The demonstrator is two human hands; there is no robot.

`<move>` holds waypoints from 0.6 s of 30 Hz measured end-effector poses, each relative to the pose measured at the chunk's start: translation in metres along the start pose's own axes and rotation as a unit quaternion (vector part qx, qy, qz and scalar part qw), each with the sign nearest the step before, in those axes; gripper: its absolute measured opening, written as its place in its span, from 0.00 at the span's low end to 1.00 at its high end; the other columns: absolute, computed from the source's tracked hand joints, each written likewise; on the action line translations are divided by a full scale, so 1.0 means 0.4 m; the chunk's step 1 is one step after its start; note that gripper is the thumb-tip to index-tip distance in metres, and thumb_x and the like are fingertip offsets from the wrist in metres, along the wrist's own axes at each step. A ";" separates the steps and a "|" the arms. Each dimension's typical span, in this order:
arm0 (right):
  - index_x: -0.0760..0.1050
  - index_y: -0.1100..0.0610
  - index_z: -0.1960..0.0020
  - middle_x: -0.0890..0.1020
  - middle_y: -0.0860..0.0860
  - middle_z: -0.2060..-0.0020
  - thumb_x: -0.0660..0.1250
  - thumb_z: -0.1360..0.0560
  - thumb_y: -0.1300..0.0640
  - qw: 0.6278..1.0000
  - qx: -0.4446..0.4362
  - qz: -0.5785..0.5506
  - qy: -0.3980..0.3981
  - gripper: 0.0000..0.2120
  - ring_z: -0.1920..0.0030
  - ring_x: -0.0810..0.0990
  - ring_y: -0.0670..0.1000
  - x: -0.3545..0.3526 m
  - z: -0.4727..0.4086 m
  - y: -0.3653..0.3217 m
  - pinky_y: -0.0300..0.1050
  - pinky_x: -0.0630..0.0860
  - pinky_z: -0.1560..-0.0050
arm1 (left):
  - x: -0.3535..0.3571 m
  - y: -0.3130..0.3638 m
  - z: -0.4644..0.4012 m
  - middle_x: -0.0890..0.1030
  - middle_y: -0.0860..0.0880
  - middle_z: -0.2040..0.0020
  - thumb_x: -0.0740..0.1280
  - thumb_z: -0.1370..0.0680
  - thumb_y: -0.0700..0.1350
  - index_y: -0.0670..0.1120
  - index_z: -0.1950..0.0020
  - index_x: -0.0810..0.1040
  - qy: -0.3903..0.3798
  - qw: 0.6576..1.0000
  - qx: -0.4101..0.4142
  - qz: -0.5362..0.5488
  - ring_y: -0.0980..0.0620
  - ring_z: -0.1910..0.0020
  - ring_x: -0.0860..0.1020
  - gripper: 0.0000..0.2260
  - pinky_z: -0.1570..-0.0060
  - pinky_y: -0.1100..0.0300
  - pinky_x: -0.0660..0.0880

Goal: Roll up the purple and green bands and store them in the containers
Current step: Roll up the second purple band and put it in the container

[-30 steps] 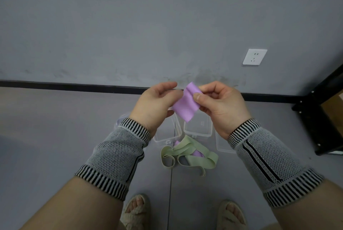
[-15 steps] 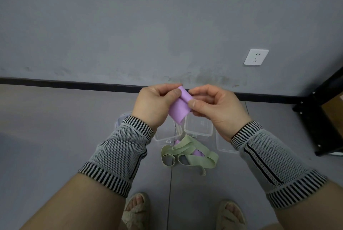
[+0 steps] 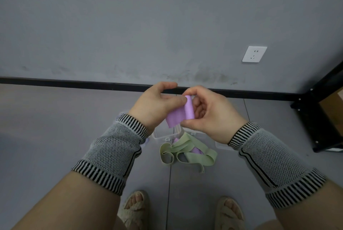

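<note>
A purple band (image 3: 181,113) is held in the air between both hands, partly rolled at its right edge. My left hand (image 3: 157,106) pinches its left side with thumb and fingers. My right hand (image 3: 209,114) curls round the rolled part. Below on the floor lies a loose heap of green bands (image 3: 187,150) with another purple band (image 3: 196,150) peeking out among them. Clear plastic containers (image 3: 163,137) stand on the floor under my hands, mostly hidden by them.
A grey wall with a black skirting (image 3: 74,83) runs across the back, with a white socket (image 3: 254,54) on it. A black metal rack (image 3: 323,114) stands at the right. My sandalled feet (image 3: 135,209) are at the bottom.
My hands have drawn closer together and the purple band is rolled further, so less flat band shows between them.
</note>
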State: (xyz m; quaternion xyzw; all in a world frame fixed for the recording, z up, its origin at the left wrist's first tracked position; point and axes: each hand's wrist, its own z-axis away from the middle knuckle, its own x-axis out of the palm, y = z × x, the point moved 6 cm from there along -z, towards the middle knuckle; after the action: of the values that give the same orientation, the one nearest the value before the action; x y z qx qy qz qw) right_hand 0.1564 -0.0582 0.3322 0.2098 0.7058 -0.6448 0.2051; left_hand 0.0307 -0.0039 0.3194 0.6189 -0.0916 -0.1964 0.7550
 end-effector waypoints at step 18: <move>0.72 0.45 0.50 0.82 0.51 0.65 0.79 0.38 0.64 0.989 0.012 -0.130 0.070 0.25 0.66 0.80 0.46 -0.034 -0.009 0.022 0.40 0.78 0.61 | 0.011 0.012 0.002 0.81 0.44 0.55 0.66 0.27 0.29 0.45 0.40 0.73 -0.024 0.993 0.017 0.118 0.48 0.57 0.81 0.18 0.53 0.56 0.80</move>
State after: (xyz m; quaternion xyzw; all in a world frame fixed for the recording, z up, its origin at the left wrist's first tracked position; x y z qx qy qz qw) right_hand 0.1725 -0.0545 0.3328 0.1637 0.7318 -0.6582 0.0667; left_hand 0.0352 -0.0057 0.3237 0.6116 -0.1849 -0.1192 0.7600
